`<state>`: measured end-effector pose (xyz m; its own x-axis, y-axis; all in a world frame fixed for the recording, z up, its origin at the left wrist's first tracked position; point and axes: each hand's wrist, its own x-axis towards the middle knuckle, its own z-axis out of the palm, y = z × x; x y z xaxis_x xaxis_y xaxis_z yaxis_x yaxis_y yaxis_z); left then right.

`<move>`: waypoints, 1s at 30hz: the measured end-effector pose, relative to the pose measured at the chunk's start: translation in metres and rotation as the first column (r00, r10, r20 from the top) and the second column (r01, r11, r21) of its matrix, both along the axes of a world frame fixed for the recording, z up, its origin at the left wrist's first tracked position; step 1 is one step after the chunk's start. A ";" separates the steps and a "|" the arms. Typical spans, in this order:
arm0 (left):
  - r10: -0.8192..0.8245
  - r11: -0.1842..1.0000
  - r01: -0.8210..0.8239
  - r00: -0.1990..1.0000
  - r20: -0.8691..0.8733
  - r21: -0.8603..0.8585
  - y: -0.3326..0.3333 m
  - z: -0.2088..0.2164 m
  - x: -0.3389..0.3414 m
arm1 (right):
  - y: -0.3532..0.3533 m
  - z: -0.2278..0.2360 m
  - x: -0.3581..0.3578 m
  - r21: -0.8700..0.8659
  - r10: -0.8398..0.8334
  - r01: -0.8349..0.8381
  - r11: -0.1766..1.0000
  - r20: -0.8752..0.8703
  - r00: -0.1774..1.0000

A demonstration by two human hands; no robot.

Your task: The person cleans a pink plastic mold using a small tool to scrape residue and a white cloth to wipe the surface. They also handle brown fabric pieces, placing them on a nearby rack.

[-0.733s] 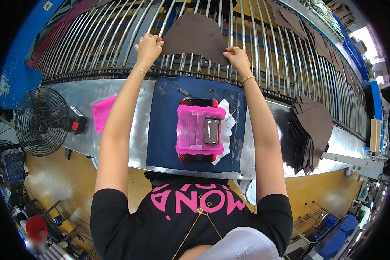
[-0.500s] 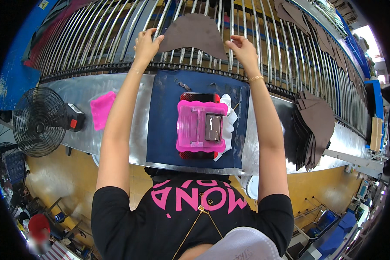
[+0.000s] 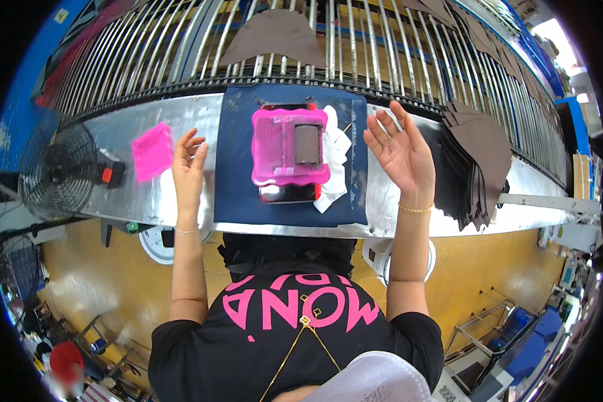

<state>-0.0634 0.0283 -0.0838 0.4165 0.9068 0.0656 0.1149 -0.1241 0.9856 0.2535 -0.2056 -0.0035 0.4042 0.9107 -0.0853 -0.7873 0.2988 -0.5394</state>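
Observation:
A dark brown curved flat piece (image 3: 278,39) lies on the metal rods, apart from both hands. My left hand (image 3: 189,161) hovers over the metal table, holding nothing, fingers loosely bent and apart, near a small pink tray (image 3: 152,153). To the right, my right hand (image 3: 402,149) is open and raised, palm showing and fingers spread, left of a stack of brown and black cut pieces (image 3: 481,157). Between my hands, a pink scalloped plastic piece (image 3: 268,147) carrying a dark rectangular part (image 3: 307,144) sits over a red-and-black object (image 3: 285,194).
Under the pink piece spreads a dark blue mat (image 3: 241,208), with crumpled white paper (image 3: 338,154) beside it. A black fan (image 3: 57,167) stands at the left. The row of rods (image 3: 362,53) runs along the table's (image 3: 117,201) far edge; more brown pieces (image 3: 502,63) lie far right.
Both hands have drawn back from the brown piece on the rods toward me and come down over the table. The piece appears farther left in view; the view has also shifted.

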 end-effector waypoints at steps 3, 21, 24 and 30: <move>0.035 0.999 -0.035 0.999 0.012 -0.015 -0.028 -0.014 -0.001 | -0.020 -0.020 -0.029 -0.207 -0.115 0.207 0.956 0.385 0.916; 0.110 0.774 0.220 0.877 -0.469 0.593 -0.073 -0.016 0.012 | -0.040 -0.091 -0.117 -0.116 0.163 0.661 0.741 0.987 -0.009; 0.117 0.777 0.215 0.874 -0.471 0.591 -0.074 -0.017 0.012 | -0.039 -0.092 -0.112 -0.118 0.118 0.649 0.751 0.992 0.043; 0.110 0.782 0.211 0.879 -0.464 0.586 -0.073 -0.017 0.013 | -0.042 -0.083 -0.108 -0.140 0.092 0.660 0.739 0.990 0.106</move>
